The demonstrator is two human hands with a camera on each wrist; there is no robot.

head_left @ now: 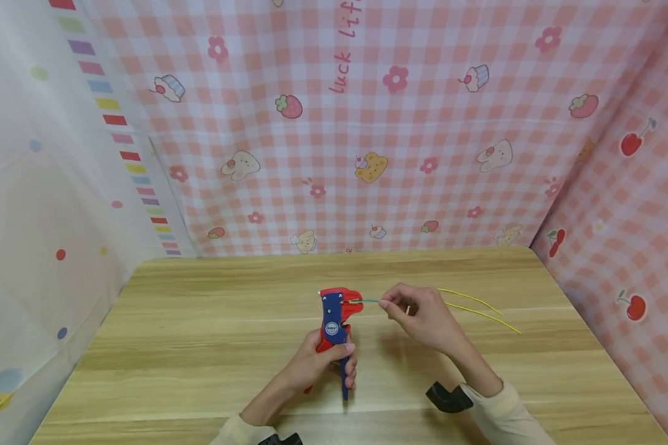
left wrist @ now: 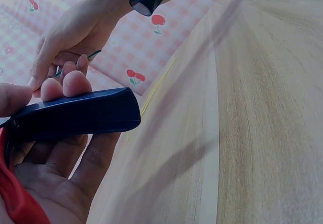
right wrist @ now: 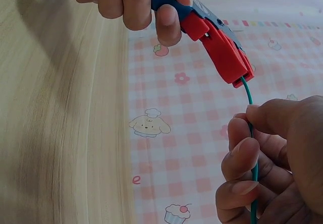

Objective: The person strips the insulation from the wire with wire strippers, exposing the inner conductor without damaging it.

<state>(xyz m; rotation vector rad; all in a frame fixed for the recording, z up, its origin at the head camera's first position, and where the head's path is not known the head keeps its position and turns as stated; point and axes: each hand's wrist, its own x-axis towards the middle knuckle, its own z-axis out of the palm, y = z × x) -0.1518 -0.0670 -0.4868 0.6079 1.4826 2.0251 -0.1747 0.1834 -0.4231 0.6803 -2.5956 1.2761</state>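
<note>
My left hand (head_left: 317,361) grips a red and blue wire stripper (head_left: 332,312) by its handles, its head pointing up and its mouth facing right. A blue handle (left wrist: 81,115) crosses the palm in the left wrist view. Between thumb and fingertips, my right hand (head_left: 423,315) pinches a thin green wire (right wrist: 247,90). One end of that wire enters the red mouth of the tool; the rest runs down along the right fingers in the right wrist view. Inside the mouth, the wire's end is hidden.
Yellow wires (head_left: 481,312) lie on the wooden table (head_left: 200,346) to the right, partly behind my right hand. A pink checked cloth (head_left: 334,204) hangs at the table's back edge, with more cloth at both sides.
</note>
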